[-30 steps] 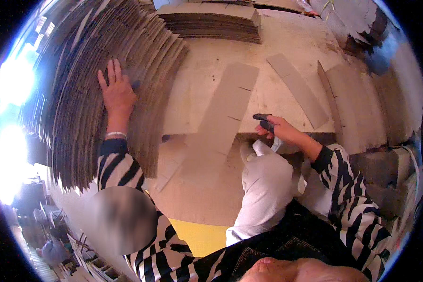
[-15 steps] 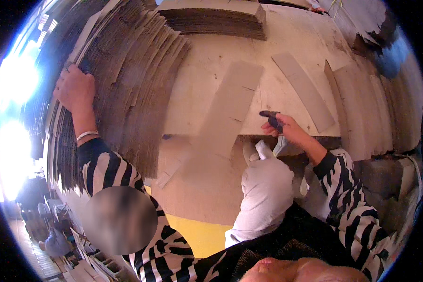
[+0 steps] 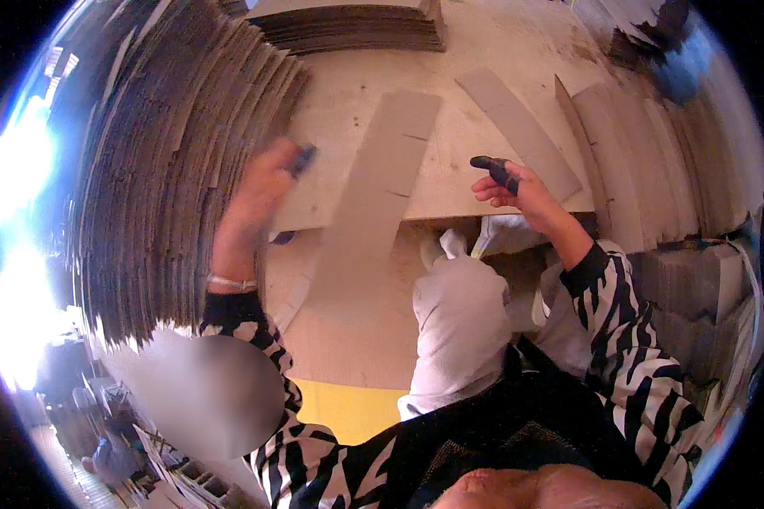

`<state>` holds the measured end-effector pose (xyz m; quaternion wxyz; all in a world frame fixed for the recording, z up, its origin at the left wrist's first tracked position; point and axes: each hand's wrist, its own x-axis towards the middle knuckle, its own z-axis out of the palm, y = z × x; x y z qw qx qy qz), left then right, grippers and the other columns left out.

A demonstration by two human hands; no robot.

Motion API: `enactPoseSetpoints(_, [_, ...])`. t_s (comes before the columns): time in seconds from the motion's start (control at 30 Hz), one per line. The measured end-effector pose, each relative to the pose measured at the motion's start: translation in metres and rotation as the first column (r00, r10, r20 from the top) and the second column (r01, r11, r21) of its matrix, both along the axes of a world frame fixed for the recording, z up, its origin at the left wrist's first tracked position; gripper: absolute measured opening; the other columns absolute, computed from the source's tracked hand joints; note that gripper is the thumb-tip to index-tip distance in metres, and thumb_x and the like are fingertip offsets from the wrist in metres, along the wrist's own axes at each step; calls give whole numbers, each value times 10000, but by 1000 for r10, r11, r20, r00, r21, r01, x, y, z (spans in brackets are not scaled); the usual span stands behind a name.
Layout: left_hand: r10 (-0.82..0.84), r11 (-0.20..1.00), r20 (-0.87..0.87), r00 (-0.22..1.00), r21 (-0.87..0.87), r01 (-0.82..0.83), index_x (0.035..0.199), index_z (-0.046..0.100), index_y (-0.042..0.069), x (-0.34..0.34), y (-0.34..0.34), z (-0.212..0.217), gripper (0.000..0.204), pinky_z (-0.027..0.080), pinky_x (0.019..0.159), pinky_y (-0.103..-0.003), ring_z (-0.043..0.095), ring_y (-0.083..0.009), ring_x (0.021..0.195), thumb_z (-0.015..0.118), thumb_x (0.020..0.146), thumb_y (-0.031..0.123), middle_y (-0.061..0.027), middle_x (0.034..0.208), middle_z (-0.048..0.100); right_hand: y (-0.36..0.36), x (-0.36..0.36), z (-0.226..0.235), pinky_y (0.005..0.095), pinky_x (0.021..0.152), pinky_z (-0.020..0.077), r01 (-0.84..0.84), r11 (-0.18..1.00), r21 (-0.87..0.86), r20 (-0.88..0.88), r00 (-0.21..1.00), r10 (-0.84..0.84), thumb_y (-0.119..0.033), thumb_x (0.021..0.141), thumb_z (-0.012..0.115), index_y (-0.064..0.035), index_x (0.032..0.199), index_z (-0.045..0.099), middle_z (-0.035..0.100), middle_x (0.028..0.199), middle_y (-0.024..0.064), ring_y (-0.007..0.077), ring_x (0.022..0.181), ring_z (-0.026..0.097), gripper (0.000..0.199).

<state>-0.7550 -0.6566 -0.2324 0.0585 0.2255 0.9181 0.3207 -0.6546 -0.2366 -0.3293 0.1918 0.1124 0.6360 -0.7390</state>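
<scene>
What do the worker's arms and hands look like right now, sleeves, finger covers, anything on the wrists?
Both arms wear long sleeves with bold black and white zebra-like stripes. The left hand is bare apart from a blue cover on one fingertip and a thin pale band at the wrist. The right hand is bare too, with a dark cover on the index finger.

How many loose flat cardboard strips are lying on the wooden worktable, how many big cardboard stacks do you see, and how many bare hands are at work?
Loose flat brown cardboard strips on the pale wooden worktable: 2 (long strip, shorter strip)
Big stacks of brown cardboard sheets: 2 (left stack, far stack)
Bare hands: 2 (left hand, right hand)
Total: 6
</scene>
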Motion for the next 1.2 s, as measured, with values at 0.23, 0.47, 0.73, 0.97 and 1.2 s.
enactPoseSetpoints(0.23, [-16, 835, 896, 443, 256, -488, 1370, 414, 26, -108, -71, -103, 566, 502, 878, -547, 436, -363, 1272, 395, 964, 420, -221, 1361, 463, 3, -17, 5, 278, 743, 495, -29, 995, -95, 62, 997, 35, -290, 1001, 424, -23, 1246, 504, 663, 1058, 149, 176, 908, 648, 371])
enactPoseSetpoints(0.47, [342, 733, 753, 562, 161, -661, 1334, 435, 73, -138, -66, -128, 604, 490, 875, -571, 449, -369, 1264, 444, 940, 530, -221, 1400, 431, 11, -20, 11, 249, 734, 491, -112, 993, -40, 59, 992, 114, -274, 987, 480, -20, 1288, 487, 666, 1045, 136, 156, 868, 650, 394])
enactPoseSetpoints(0.73, [-115, 652, 738, 665, 561, -510, 1254, 506, 79, -136, -120, -65, 587, 498, 885, -581, 449, -366, 1277, 519, 898, 546, -236, 1431, 390, 3, -14, 8, 236, 735, 480, -209, 977, -52, 64, 975, 212, -281, 985, 495, -30, 1330, 461, 669, 1044, 125, 136, 863, 644, 428])
enactPoseSetpoints(0.97, [-112, 624, 679, 726, 616, -481, 1328, 426, -1, -97, -76, 23, 528, 528, 849, -483, 527, -343, 1204, 484, 963, 377, -236, 1308, 514, -8, -7, 36, 235, 748, 472, -280, 960, 7, 15, 960, 280, -287, 994, 472, -34, 1344, 449, 671, 1039, 115, 125, 863, 641, 433])
enactPoseSetpoints(1.2, [-50, 692, 531, 846, 629, -354, 1266, 491, -24, -74, 0, 73, 432, 531, 876, -433, 611, -331, 1092, 425, 992, 303, -207, 1275, 551, 8, 8, 24, 241, 685, 477, -198, 979, 46, 120, 974, 191, -195, 1008, 427, -44, 1328, 462, 677, 1002, 103, 135, 833, 647, 356])
